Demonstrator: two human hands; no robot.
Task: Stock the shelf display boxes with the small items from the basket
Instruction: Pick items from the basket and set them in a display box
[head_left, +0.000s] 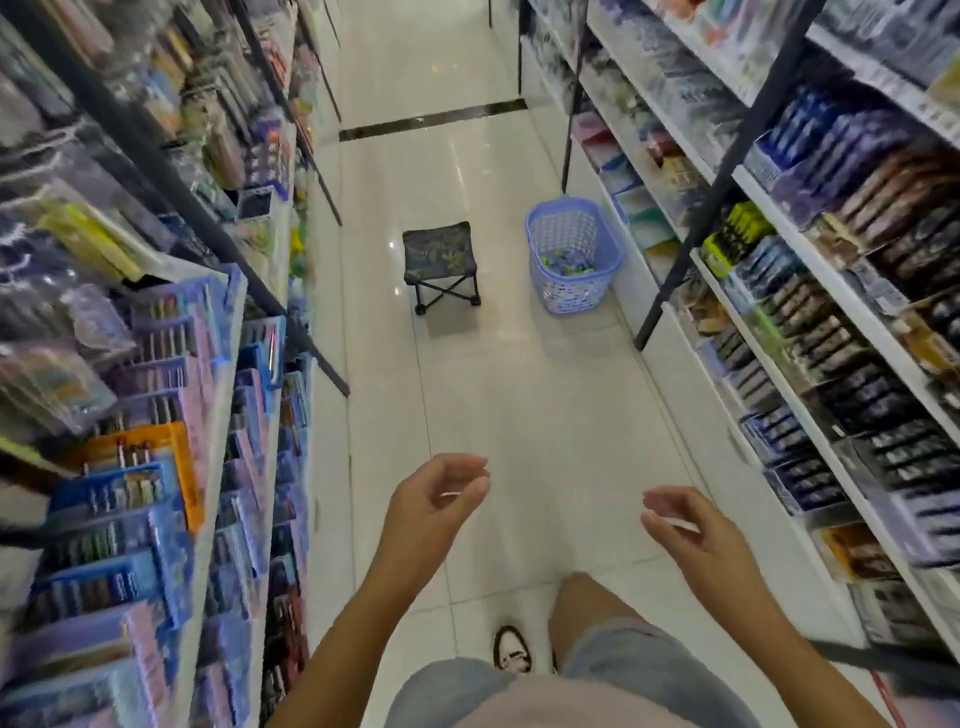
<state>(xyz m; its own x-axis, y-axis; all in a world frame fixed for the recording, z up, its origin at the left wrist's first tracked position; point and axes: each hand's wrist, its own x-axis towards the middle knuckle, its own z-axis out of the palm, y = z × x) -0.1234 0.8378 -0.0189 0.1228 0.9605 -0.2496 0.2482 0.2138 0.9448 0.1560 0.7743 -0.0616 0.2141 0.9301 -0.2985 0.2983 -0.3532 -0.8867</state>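
your left hand and right hand hang in front of you above the tiled floor, apart from each other. the fingers of both are loosely curled and hold nothing. well beyond your fingertips, up the aisle and a little left of your right hand's line, the blue basket stands on the floor just beside the foot of the right-hand shelving. small items lie in its bottom, too blurred to name. a folding stool stands near the basket, straight ahead of your left fingers. the blue display boxes fill the shelves out to the left of your left hand, with an orange box among them.
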